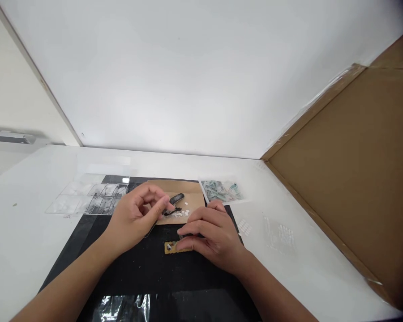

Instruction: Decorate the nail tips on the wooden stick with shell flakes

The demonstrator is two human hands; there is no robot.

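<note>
My left hand (137, 214) hovers over the near left edge of a brown paper tray (191, 192). Its thumb and fingertips are closed together, and what they hold, if anything, is too small to make out. A thin line shows just below this hand. My right hand (211, 232) rests over a small yellow wavy-edged strip (170, 250) with a shiny metal piece on its left end. Thumb and forefinger are pinched at the strip, covering its right part; something small and greyish between them is unclear. In the paper tray lie a dark oblong piece (177, 198) and several small white bits (184, 213).
A clear compartment box (87, 197) with small bags stands at the left. Behind my right hand is a white tray (204, 192) of greenish packets. Clear sheets with small pieces (285, 235) lie right. A black mat (147, 273) covers the table; a cardboard panel (349, 170) bounds the right.
</note>
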